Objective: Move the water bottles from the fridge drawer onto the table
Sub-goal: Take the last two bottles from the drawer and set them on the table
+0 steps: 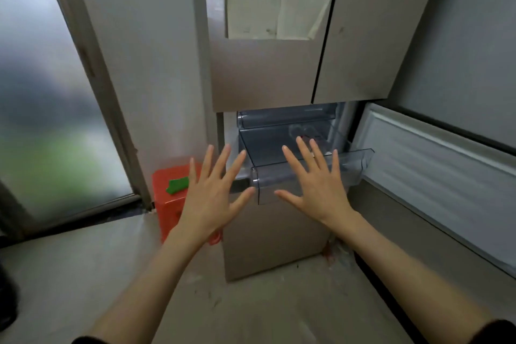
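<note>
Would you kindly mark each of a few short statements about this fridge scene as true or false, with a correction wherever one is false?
1. Both hands are empty, fingers spread. True: the left hand and right hand hold nothing.
2. The clear drawer is pulled out. True.
3. The lower fridge door is closed. False: it stands swung open on the right.
4. The left hand grips a water bottle. False: it holds nothing; only a faint bottle shape shows in the drawer.
5. A red container with a green piece on top stands left of the fridge. True.
</note>
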`<action>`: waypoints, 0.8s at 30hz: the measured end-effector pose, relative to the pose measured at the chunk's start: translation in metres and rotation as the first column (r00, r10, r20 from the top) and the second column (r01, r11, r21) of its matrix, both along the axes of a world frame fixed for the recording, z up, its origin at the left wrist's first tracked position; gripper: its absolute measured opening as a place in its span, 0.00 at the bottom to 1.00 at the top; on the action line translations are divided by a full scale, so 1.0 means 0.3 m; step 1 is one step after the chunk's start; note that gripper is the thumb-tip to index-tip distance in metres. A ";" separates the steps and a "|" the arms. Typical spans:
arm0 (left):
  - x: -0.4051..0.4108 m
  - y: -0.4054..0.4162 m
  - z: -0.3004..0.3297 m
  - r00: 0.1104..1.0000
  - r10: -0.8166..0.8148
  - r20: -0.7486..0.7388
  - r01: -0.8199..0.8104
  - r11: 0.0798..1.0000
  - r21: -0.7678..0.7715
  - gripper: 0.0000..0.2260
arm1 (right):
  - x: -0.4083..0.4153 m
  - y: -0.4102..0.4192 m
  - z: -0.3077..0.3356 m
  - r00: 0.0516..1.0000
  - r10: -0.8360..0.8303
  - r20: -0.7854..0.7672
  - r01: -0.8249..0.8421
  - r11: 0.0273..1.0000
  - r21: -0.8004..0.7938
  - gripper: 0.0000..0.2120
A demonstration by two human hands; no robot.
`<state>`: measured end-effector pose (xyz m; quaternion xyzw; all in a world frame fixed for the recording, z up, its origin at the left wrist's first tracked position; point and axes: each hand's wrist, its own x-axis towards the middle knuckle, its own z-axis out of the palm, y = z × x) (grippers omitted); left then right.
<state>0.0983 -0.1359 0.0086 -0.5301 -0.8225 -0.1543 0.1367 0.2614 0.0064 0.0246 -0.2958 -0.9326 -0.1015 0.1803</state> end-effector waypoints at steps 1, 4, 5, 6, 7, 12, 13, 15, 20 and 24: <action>-0.021 0.052 -0.001 1.000 -0.016 0.004 0.016 1.000 -0.017 0.34 | -0.023 0.045 -0.011 1.000 -0.014 -0.002 0.014 1.000 -0.002 0.40; -0.074 0.208 -0.012 0.997 -0.072 0.032 0.074 0.996 -0.057 0.37 | -0.070 0.166 -0.040 0.998 -0.054 -0.031 0.053 0.998 -0.024 0.40; -0.086 0.259 -0.019 0.995 -0.091 0.038 0.094 0.993 -0.075 0.36 | -0.080 0.203 -0.051 0.997 -0.066 -0.026 0.065 0.997 -0.040 0.40; -0.096 0.310 -0.031 0.993 -0.109 0.043 0.113 0.989 -0.094 0.34 | -0.085 0.240 -0.063 0.996 -0.082 -0.017 0.081 0.995 -0.053 0.40; -0.103 0.361 -0.041 0.990 -0.129 0.051 0.134 0.985 -0.108 0.33 | -0.088 0.275 -0.072 0.995 -0.103 -0.015 0.102 0.993 -0.057 0.39; -0.124 0.600 -0.077 0.973 -0.225 0.046 0.229 0.965 -0.128 0.32 | -0.069 0.474 -0.115 0.984 -0.180 0.000 0.179 0.978 -0.108 0.39; -0.122 0.642 -0.084 0.970 -0.238 0.051 0.243 0.961 -0.131 0.33 | -0.061 0.514 -0.127 0.983 -0.185 0.005 0.185 0.975 -0.120 0.39; -0.118 0.732 -0.105 0.965 -0.252 0.072 0.261 0.954 -0.146 0.32 | -0.051 0.604 -0.151 0.981 -0.194 0.014 0.194 0.969 -0.150 0.39; -0.114 0.953 -0.158 0.965 -0.214 0.152 0.244 0.945 -0.216 0.33 | -0.046 0.845 -0.204 0.982 -0.183 0.051 0.189 0.960 -0.204 0.41; -0.095 1.167 -0.211 0.949 -0.103 0.297 0.187 0.945 -0.270 0.30 | -0.044 1.075 -0.268 0.988 -0.142 0.054 0.151 0.941 -0.304 0.44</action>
